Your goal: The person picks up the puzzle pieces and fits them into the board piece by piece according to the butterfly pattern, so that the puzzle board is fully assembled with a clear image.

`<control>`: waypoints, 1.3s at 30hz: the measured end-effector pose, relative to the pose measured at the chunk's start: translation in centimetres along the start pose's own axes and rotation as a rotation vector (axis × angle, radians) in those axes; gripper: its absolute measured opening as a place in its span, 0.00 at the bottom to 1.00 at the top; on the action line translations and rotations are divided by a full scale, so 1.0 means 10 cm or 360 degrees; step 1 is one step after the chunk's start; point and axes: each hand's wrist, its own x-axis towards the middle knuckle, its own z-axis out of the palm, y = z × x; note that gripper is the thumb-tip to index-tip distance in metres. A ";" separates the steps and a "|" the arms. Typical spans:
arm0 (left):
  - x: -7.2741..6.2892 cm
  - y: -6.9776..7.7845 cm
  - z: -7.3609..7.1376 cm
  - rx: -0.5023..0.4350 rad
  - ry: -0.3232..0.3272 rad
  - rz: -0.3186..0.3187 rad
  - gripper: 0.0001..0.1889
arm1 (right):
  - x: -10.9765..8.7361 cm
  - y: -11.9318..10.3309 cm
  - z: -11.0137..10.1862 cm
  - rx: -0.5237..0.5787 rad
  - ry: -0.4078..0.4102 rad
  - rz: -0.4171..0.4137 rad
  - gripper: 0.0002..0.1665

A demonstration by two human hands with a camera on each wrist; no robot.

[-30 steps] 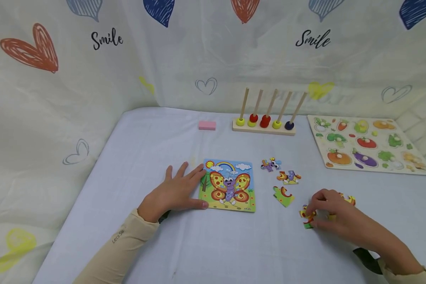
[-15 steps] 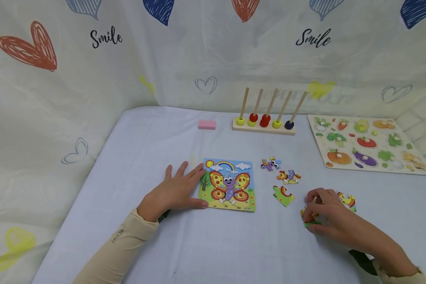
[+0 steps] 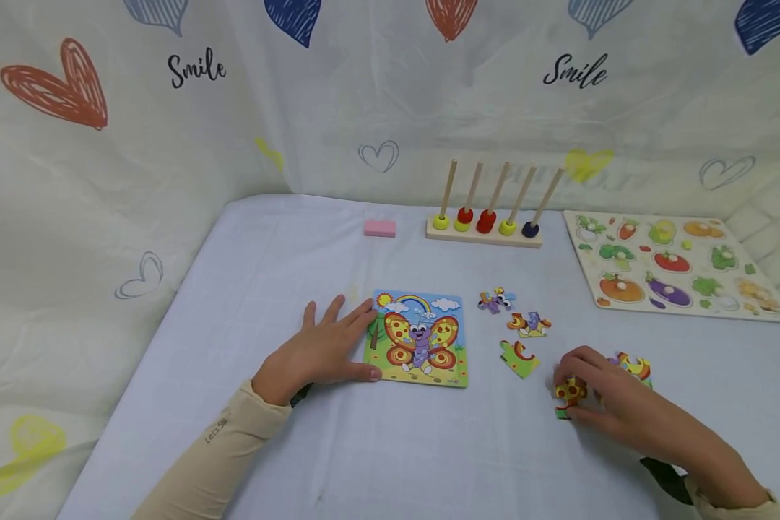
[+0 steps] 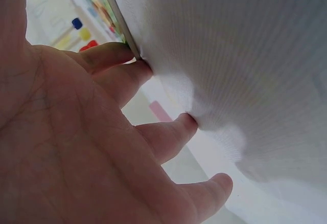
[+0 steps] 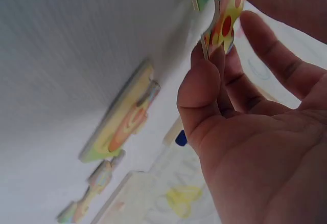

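The square butterfly puzzle board (image 3: 422,339) lies flat in the middle of the table. My left hand (image 3: 325,354) rests at its left side with spread fingers, touching the edge; the thumb lies at the near left corner. To the right, my right hand (image 3: 614,393) pinches a puzzle piece (image 3: 570,393) with yellow, red spots and green. Fingers hide part of that piece. Just behind this hand lies another puzzle piece (image 3: 635,368), partly covered. Between board and right hand are three loose pieces: a purple one (image 3: 496,300), an orange-and-purple one (image 3: 529,325) and a green one (image 3: 518,359).
At the back stands a wooden peg stand (image 3: 484,238) with coloured beads. A pink block (image 3: 380,229) lies left of it. A vegetable puzzle board (image 3: 682,267) occupies the back right. The patterned cloth backdrop (image 3: 325,108) rises behind the table.
The fingers of my right hand have shifted slightly on the spotted piece, which now shows more of its face. My left hand and the board have stayed still.
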 end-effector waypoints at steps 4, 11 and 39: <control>0.00 0.01 0.00 0.0005 0.0002 -0.0009 0.54 | 0.02 -0.02 -0.05 0.0007 -0.0047 0.0035 0.23; 0.00 0.00 0.00 0.0001 0.0011 0.0004 0.54 | 0.05 0.03 -0.14 0.0111 -0.0102 -0.0161 0.19; -0.02 0.01 0.01 0.0023 0.0024 -0.0005 0.53 | 0.62 -0.37 -0.26 0.0578 -0.0147 -0.0287 0.10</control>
